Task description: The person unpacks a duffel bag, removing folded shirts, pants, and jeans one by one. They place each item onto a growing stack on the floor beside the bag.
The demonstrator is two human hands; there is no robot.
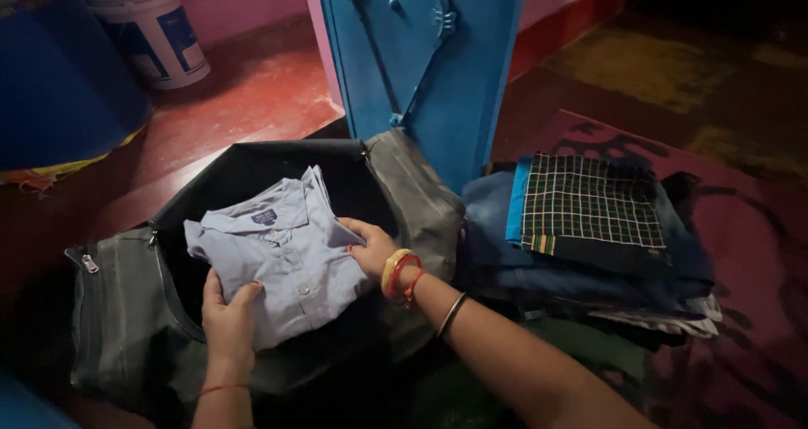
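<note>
A folded light blue collared shirt (282, 256) lies over the open mouth of a grey-green zip bag (126, 311) on the floor. My left hand (227, 315) grips the shirt's near edge, a red thread on its wrist. At the shirt's right side, my right hand (370, 246) holds the fabric; that wrist wears yellow and red bangles. The bag's inside is dark and I cannot see what it holds.
A stack of folded clothes (589, 235), topped by a dark checked cloth, lies right of the bag on a patterned mat (749, 252). A blue door (421, 59) stands behind. A white bucket (151, 25) and a blue drum (50, 84) stand at the back left on the red floor.
</note>
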